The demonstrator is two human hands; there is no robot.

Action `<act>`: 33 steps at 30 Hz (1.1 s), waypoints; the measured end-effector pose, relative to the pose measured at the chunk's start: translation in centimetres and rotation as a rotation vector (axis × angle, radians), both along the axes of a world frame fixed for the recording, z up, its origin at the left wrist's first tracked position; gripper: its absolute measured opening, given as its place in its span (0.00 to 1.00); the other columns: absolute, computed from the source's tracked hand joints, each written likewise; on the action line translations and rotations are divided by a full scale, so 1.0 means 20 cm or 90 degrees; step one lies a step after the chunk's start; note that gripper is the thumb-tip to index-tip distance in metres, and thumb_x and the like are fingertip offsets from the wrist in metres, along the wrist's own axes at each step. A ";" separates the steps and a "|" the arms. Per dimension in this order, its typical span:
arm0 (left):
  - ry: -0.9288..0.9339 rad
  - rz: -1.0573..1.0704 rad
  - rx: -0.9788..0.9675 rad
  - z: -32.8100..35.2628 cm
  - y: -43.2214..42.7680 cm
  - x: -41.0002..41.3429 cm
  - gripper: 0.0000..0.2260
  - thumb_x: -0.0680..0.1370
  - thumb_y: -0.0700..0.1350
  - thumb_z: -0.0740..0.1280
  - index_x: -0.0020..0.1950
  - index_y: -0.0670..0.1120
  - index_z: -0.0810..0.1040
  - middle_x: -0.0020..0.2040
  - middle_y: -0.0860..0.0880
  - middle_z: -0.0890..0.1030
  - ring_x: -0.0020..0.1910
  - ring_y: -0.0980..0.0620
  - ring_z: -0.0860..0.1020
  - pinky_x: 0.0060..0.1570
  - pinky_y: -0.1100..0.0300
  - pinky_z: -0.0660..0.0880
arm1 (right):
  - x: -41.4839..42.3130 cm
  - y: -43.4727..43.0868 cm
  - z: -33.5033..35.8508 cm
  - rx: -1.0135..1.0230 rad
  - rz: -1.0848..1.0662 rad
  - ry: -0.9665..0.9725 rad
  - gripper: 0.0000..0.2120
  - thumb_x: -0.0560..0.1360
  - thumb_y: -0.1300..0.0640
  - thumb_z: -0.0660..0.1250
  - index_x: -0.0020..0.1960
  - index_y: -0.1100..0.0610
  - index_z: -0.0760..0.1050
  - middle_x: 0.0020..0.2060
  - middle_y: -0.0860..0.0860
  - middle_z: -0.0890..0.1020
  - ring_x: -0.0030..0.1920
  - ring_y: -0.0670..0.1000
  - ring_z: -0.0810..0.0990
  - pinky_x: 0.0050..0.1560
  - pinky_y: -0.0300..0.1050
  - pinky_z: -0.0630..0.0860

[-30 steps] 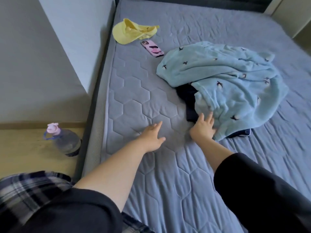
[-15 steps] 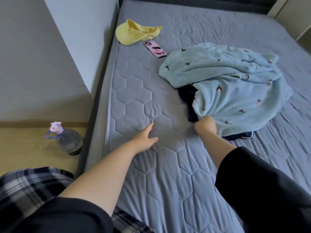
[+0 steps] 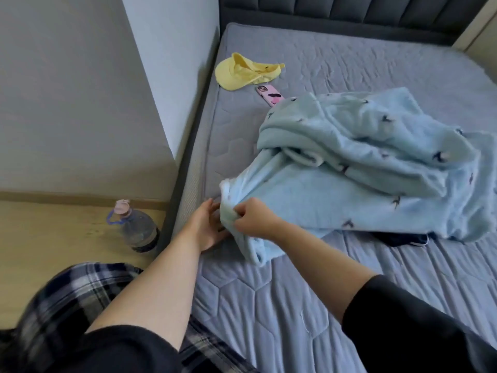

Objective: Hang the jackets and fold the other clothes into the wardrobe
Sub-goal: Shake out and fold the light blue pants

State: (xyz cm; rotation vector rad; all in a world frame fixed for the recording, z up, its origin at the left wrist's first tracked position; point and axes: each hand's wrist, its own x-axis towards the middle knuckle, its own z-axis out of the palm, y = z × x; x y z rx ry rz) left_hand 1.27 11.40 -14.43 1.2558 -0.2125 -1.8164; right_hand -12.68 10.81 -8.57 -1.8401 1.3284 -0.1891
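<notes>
Change: light blue fleece garment (image 3: 363,168) now dragged from the centre of the mattress (image 3: 269,305) toward the lower left of the frame, its bunched edge at the mattress side; half a second ago still lying in a heap further right.
Right hand (image 3: 252,218): curled tight on the bunched edge of the garment, pinching the cloth at frame centre.
Left hand (image 3: 207,227): moved in from bare mattress to just beside the bunched edge; fingers straight and relaxed, touching or almost touching the cloth, not closed on it.
Meaning for the task: likely the start of spreading the garment out for sorting; no fold made, nothing hung yet.
Dark garment (image 3: 406,238): mostly buried under the blue one, only a strip showing at right of centre; kind of clothing unclear.
Phone (image 3: 269,94): lower end covered by the blue cloth, upper centre.
Yellow cap (image 3: 244,72): fully visible above the phone.
Wardrobe: not in view.
Garment type: jacket or otherwise, impossible to say from the crumpled shape.
Bottle (image 3: 135,227): on the floor at left.
</notes>
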 end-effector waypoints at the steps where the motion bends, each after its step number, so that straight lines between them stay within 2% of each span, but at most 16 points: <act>1: -0.011 -0.003 0.004 0.00 0.01 0.01 0.19 0.83 0.55 0.48 0.55 0.48 0.76 0.46 0.45 0.81 0.42 0.47 0.79 0.40 0.57 0.75 | 0.02 0.01 -0.04 -0.025 0.043 0.068 0.11 0.71 0.65 0.60 0.32 0.57 0.72 0.31 0.52 0.72 0.35 0.52 0.69 0.38 0.45 0.68; 2: -0.031 0.000 0.010 -0.01 0.01 0.02 0.19 0.83 0.55 0.49 0.55 0.47 0.76 0.48 0.45 0.81 0.44 0.47 0.79 0.41 0.55 0.74 | 0.02 0.01 -0.07 -0.066 0.055 0.118 0.09 0.73 0.65 0.60 0.44 0.58 0.79 0.42 0.54 0.77 0.45 0.55 0.74 0.47 0.47 0.71; 4: -0.075 0.007 0.022 -0.02 0.01 0.04 0.16 0.82 0.54 0.54 0.54 0.46 0.77 0.49 0.45 0.81 0.47 0.46 0.78 0.45 0.52 0.74 | -0.03 -0.01 -0.11 -0.186 -0.032 0.140 0.20 0.72 0.66 0.60 0.64 0.59 0.75 0.60 0.57 0.72 0.60 0.58 0.71 0.60 0.48 0.68; 7: -0.114 -0.026 0.011 -0.03 0.01 0.02 0.13 0.80 0.51 0.63 0.55 0.44 0.79 0.50 0.43 0.82 0.50 0.45 0.80 0.50 0.51 0.76 | -0.16 -0.08 -0.11 -0.451 -0.164 0.234 0.29 0.68 0.64 0.64 0.69 0.59 0.68 0.68 0.60 0.65 0.65 0.62 0.65 0.67 0.55 0.60; 8: -0.137 -0.048 -0.004 -0.03 0.01 0.00 0.13 0.79 0.49 0.65 0.57 0.42 0.79 0.51 0.41 0.83 0.52 0.44 0.80 0.54 0.50 0.77 | -0.21 -0.12 -0.11 -0.468 -0.162 0.297 0.31 0.69 0.60 0.66 0.71 0.57 0.64 0.71 0.60 0.62 0.67 0.63 0.63 0.69 0.58 0.57; 10: -0.220 -0.117 -0.051 -0.04 0.03 -0.04 0.15 0.77 0.45 0.69 0.61 0.41 0.78 0.52 0.41 0.83 0.52 0.43 0.81 0.58 0.48 0.76 | -0.30 -0.18 -0.13 -0.305 -0.139 0.397 0.41 0.72 0.49 0.69 0.76 0.51 0.50 0.73 0.58 0.59 0.72 0.60 0.59 0.71 0.62 0.53; 11: -0.269 -0.153 -0.073 -0.04 0.04 -0.06 0.15 0.75 0.43 0.71 0.61 0.41 0.78 0.50 0.43 0.84 0.51 0.44 0.82 0.57 0.48 0.77 | -0.34 -0.19 -0.14 -0.180 -0.142 0.394 0.42 0.72 0.47 0.68 0.77 0.51 0.48 0.70 0.57 0.63 0.71 0.60 0.62 0.71 0.61 0.58; 12: -0.311 -0.179 -0.089 -0.04 0.05 -0.08 0.15 0.74 0.41 0.72 0.60 0.42 0.78 0.49 0.44 0.84 0.50 0.45 0.82 0.55 0.50 0.77 | -0.37 -0.19 -0.16 -0.073 -0.144 0.374 0.36 0.73 0.48 0.67 0.76 0.53 0.53 0.66 0.57 0.70 0.67 0.60 0.69 0.67 0.57 0.66; 15: -0.380 -0.135 -0.100 -0.02 0.05 -0.09 0.12 0.73 0.36 0.70 0.56 0.43 0.80 0.43 0.47 0.83 0.44 0.47 0.81 0.45 0.56 0.77 | -0.34 -0.13 -0.16 -0.067 -0.103 0.327 0.09 0.75 0.58 0.62 0.53 0.60 0.76 0.49 0.56 0.79 0.54 0.59 0.78 0.48 0.46 0.74; 21: -0.404 0.059 -0.053 0.06 0.03 0.01 0.11 0.74 0.34 0.64 0.53 0.45 0.79 0.36 0.48 0.79 0.35 0.52 0.77 0.29 0.64 0.70 | -0.14 -0.11 -0.03 -0.088 0.099 0.289 0.12 0.74 0.62 0.61 0.51 0.57 0.82 0.49 0.51 0.83 0.49 0.54 0.79 0.47 0.42 0.75; 24: -0.471 -0.053 -0.023 0.08 0.03 0.02 0.12 0.75 0.36 0.64 0.57 0.42 0.79 0.40 0.46 0.79 0.37 0.50 0.75 0.33 0.61 0.69 | -0.17 -0.15 -0.02 -0.288 -0.078 0.234 0.14 0.76 0.60 0.61 0.60 0.58 0.78 0.55 0.55 0.79 0.55 0.57 0.76 0.51 0.44 0.70; 26: -0.541 -0.190 -0.005 0.08 0.04 0.00 0.12 0.75 0.36 0.62 0.57 0.40 0.78 0.44 0.44 0.78 0.39 0.49 0.74 0.36 0.59 0.68 | -0.24 -0.21 -0.02 -0.433 -0.221 0.301 0.25 0.74 0.59 0.63 0.70 0.56 0.66 0.64 0.57 0.70 0.63 0.59 0.69 0.63 0.50 0.64; 28: -0.588 -0.249 -0.011 0.07 0.05 0.00 0.12 0.75 0.36 0.62 0.56 0.38 0.79 0.41 0.45 0.76 0.36 0.51 0.72 0.32 0.60 0.65 | -0.31 -0.27 -0.01 -0.312 -0.284 0.369 0.37 0.73 0.60 0.64 0.77 0.52 0.50 0.66 0.58 0.66 0.66 0.60 0.66 0.68 0.56 0.62; 29: -0.604 -0.231 -0.025 0.06 0.06 0.00 0.12 0.75 0.37 0.62 0.57 0.39 0.78 0.42 0.45 0.77 0.37 0.51 0.73 0.32 0.60 0.65 | -0.33 -0.28 0.00 -0.207 -0.292 0.344 0.38 0.73 0.61 0.63 0.77 0.51 0.48 0.64 0.58 0.69 0.63 0.60 0.70 0.64 0.55 0.66; 31: -0.596 -0.099 -0.084 0.06 0.04 0.04 0.14 0.77 0.39 0.62 0.62 0.42 0.77 0.52 0.45 0.78 0.45 0.51 0.74 0.42 0.60 0.69 | -0.30 -0.29 0.05 -0.091 -0.236 0.249 0.26 0.74 0.63 0.61 0.71 0.55 0.63 0.56 0.58 0.76 0.55 0.60 0.76 0.54 0.50 0.73; 33: -0.523 0.055 -0.133 0.07 0.01 0.07 0.16 0.78 0.41 0.61 0.66 0.44 0.75 0.56 0.49 0.76 0.53 0.52 0.73 0.53 0.58 0.69 | -0.20 -0.27 0.14 -0.139 -0.123 0.140 0.10 0.74 0.64 0.61 0.52 0.55 0.76 0.44 0.54 0.80 0.49 0.57 0.77 0.46 0.46 0.73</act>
